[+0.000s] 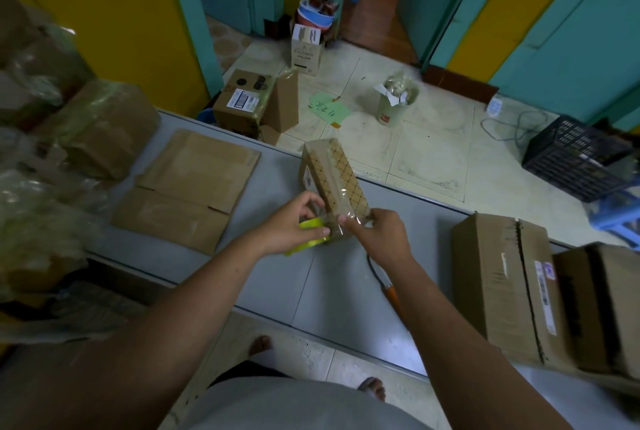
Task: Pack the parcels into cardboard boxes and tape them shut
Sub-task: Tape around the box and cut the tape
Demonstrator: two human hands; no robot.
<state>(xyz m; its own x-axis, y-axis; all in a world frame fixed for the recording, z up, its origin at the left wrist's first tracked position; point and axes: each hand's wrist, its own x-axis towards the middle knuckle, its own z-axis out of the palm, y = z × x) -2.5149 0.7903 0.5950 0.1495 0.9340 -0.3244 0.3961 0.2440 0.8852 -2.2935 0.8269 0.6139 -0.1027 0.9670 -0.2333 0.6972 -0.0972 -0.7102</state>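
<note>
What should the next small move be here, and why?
Probably press the clear tape down onto the small box: the right hand pinches its free end at the box's near end, and the left hand holds the yellow roll beside it.

**Grey top, bare arms**

The person is wearing a pale grey top [304,409], showing below the table's [346,291] near edge. A dark garment [242,372] is peeking out beside that edge. The left arm [173,298] and right arm [460,318] are showing unsleeved above the table.
</note>
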